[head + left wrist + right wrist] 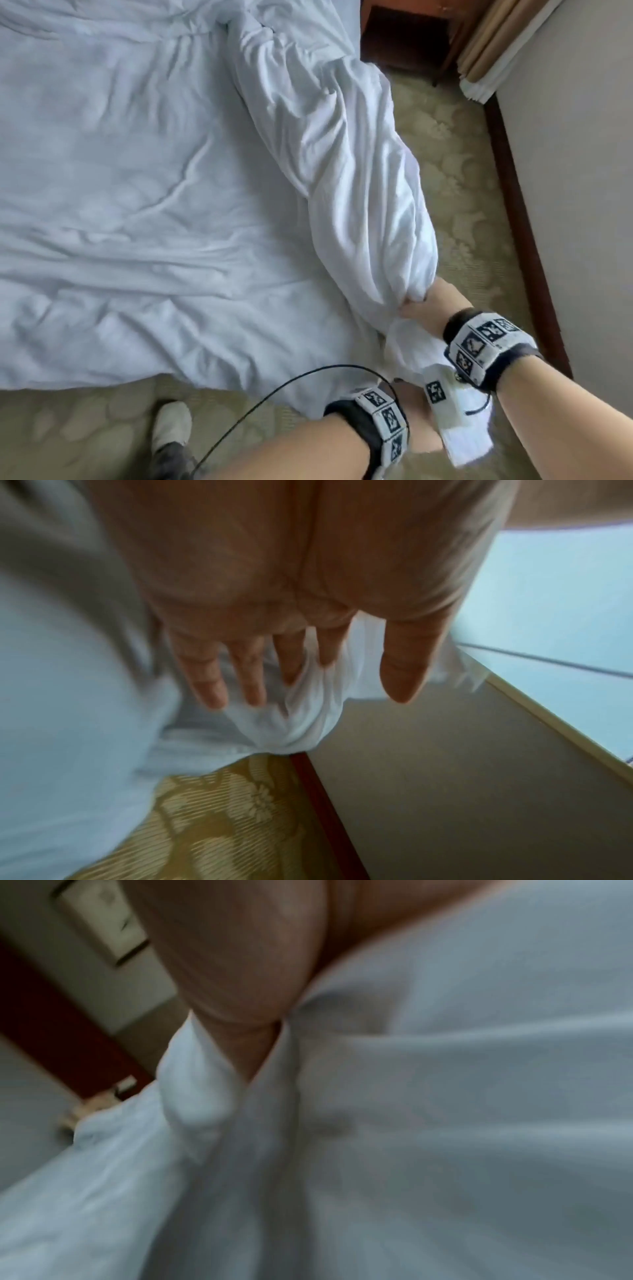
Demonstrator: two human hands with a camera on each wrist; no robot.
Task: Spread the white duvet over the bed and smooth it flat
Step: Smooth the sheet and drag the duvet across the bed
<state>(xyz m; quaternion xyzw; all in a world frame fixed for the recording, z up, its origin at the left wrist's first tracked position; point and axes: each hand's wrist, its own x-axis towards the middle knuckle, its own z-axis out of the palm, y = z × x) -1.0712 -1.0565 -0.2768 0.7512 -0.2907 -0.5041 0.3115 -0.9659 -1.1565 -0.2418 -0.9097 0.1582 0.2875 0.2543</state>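
Observation:
The white duvet (pixel 137 171) lies wrinkled over most of the bed. A thick bunched fold (pixel 359 171) of it runs down the bed's right edge to my right hand (pixel 428 301), which grips the gathered end. The right wrist view shows that hand (pixel 253 1047) with the fabric (pixel 445 1123) pinched at the thumb. My left hand (pixel 407 394) sits just below, largely hidden behind the right wrist's camera. In the left wrist view its fingers (pixel 212 680) are straight and spread, lying against a hanging fold of the duvet (pixel 294 723).
Patterned carpet (pixel 455 192) fills the narrow strip between the bed and the wall with its dark skirting (pixel 524 212). A wooden nightstand (pixel 407 37) and a curtain (pixel 496 44) stand at the far end. My shoe (pixel 171 428) and a black cable (pixel 274 387) are at the bed's foot.

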